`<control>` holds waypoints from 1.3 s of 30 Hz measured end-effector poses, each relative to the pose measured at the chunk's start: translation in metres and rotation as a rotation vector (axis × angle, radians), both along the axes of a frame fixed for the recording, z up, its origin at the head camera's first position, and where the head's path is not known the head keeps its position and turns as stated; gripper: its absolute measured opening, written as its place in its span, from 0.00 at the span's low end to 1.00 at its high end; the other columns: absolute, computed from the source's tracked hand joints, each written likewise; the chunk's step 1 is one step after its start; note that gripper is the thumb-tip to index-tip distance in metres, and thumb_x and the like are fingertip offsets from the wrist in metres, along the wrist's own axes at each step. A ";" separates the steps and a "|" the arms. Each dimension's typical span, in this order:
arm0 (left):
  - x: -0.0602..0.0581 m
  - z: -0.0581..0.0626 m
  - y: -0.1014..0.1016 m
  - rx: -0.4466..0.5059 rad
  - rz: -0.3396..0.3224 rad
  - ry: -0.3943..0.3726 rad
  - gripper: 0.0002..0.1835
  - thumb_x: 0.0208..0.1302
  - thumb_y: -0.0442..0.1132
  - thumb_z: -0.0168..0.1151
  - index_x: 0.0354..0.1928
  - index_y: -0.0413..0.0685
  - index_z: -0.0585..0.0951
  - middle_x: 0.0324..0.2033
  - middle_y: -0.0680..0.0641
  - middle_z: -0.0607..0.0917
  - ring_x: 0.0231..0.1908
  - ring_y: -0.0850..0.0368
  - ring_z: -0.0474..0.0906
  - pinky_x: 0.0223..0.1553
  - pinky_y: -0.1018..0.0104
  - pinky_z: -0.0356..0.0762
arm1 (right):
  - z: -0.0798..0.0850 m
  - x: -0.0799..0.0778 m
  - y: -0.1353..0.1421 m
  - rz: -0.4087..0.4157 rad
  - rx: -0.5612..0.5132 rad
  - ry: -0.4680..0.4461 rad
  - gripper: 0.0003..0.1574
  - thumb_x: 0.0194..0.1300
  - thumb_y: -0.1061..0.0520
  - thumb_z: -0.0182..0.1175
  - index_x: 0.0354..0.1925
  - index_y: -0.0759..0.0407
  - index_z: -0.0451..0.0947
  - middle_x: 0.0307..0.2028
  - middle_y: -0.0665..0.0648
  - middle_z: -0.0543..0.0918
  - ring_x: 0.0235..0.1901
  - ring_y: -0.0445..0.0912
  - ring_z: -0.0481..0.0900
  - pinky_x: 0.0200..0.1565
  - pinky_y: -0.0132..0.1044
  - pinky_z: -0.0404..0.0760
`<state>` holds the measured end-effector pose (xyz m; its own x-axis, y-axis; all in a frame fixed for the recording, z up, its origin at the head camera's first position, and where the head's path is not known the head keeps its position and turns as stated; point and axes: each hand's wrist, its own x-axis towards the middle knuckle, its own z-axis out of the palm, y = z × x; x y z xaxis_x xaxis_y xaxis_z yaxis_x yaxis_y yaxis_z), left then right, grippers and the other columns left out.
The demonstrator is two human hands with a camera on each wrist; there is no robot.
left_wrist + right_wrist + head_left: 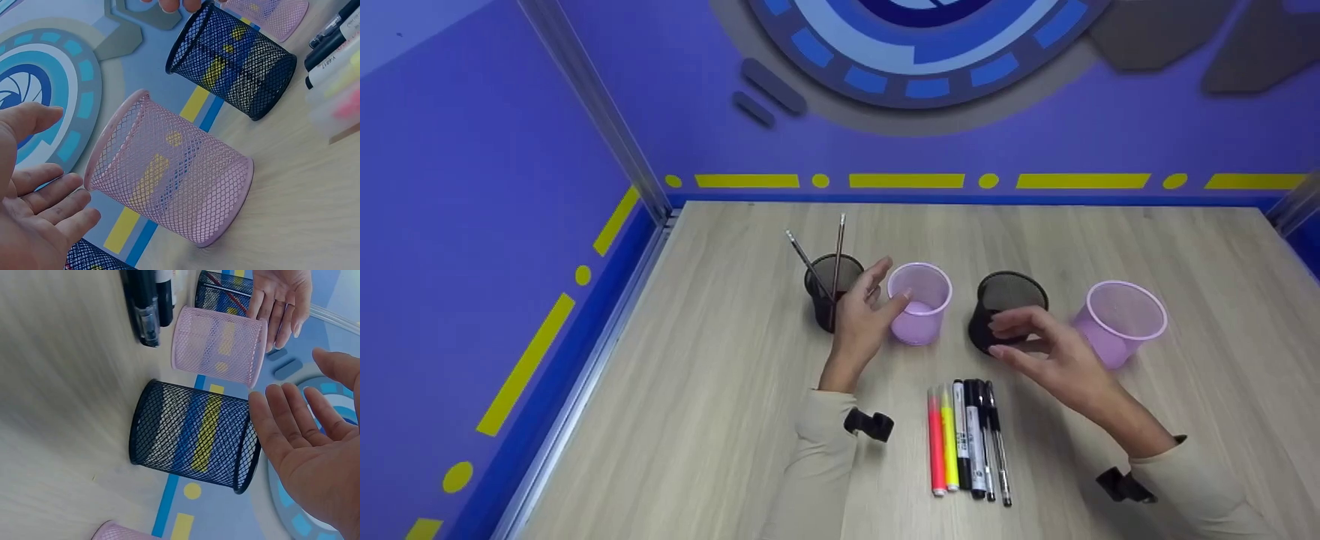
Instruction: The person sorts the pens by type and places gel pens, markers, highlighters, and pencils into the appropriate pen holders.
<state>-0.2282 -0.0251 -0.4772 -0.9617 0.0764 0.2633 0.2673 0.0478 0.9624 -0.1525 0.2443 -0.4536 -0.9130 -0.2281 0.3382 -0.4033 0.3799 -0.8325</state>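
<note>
My left hand is between a black mesh pen cup and a pink mesh pen cup, fingers extended and thumb near the pink rim. In the left wrist view, nothing lies in its grasp beside the pink cup. Two pencils lean in that left black cup. My right hand, with loosely bent fingers, is at the second black mesh cup. The right wrist view puts its fingertips by this cup's rim; whether they touch cannot be told.
A second pink cup stands at the far right, partly behind my right hand. Nearer me lie a pink highlighter, a yellow highlighter, two markers and two slim pens, side by side. Blue panels border the table's back and left.
</note>
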 end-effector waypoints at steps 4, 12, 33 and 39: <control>0.001 -0.001 0.000 -0.034 0.002 0.006 0.33 0.69 0.36 0.70 0.74 0.36 0.73 0.71 0.39 0.76 0.74 0.48 0.69 0.73 0.62 0.66 | -0.004 0.003 0.001 0.009 -0.004 0.002 0.24 0.63 0.72 0.74 0.56 0.67 0.81 0.49 0.63 0.86 0.48 0.47 0.85 0.49 0.27 0.84; 0.002 -0.009 0.004 -0.041 0.008 -0.003 0.33 0.68 0.34 0.70 0.73 0.34 0.73 0.70 0.37 0.77 0.71 0.43 0.72 0.71 0.60 0.70 | -0.012 0.008 0.006 0.017 0.003 -0.018 0.23 0.64 0.73 0.72 0.56 0.69 0.80 0.49 0.65 0.86 0.47 0.47 0.86 0.48 0.29 0.85; 0.002 -0.023 0.008 -0.047 0.015 -0.035 0.36 0.69 0.37 0.71 0.75 0.34 0.70 0.71 0.35 0.75 0.70 0.40 0.74 0.69 0.62 0.73 | -0.029 0.012 0.017 0.012 0.051 -0.078 0.23 0.63 0.72 0.73 0.56 0.67 0.81 0.49 0.64 0.87 0.46 0.45 0.87 0.45 0.31 0.86; 0.002 -0.025 0.008 -0.035 0.011 -0.028 0.36 0.70 0.36 0.71 0.76 0.34 0.70 0.71 0.34 0.75 0.70 0.39 0.74 0.68 0.61 0.74 | -0.033 0.013 0.018 0.030 0.139 -0.126 0.21 0.65 0.68 0.74 0.55 0.67 0.81 0.47 0.60 0.88 0.44 0.48 0.86 0.44 0.36 0.87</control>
